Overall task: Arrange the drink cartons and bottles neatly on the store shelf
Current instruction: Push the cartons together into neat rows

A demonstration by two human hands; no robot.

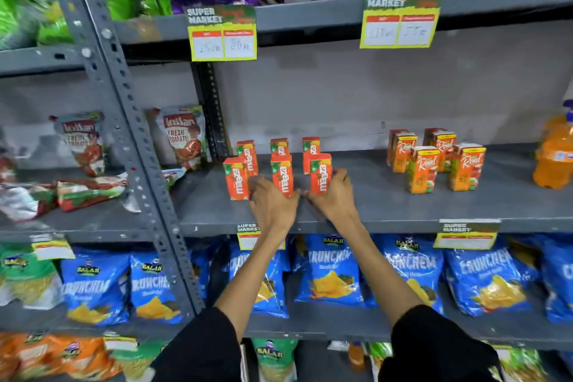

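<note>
We see six Maaza cartons [282, 175] standing in two rows at the centre of the grey shelf [387, 205]. Our left hand [273, 203] rests at the foot of the middle front carton, hiding its base; whether it grips we cannot tell. Our right hand [336, 192] wraps the right front carton [321, 172], fingers behind it out of sight. At three o'clock stand the Real cartons [434, 161], then an orange bottle [555, 155] cut off by the frame edge.

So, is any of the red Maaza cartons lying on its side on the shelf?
No, all six Maaza cartons stand upright on the shelf, in two rows of three.
</note>
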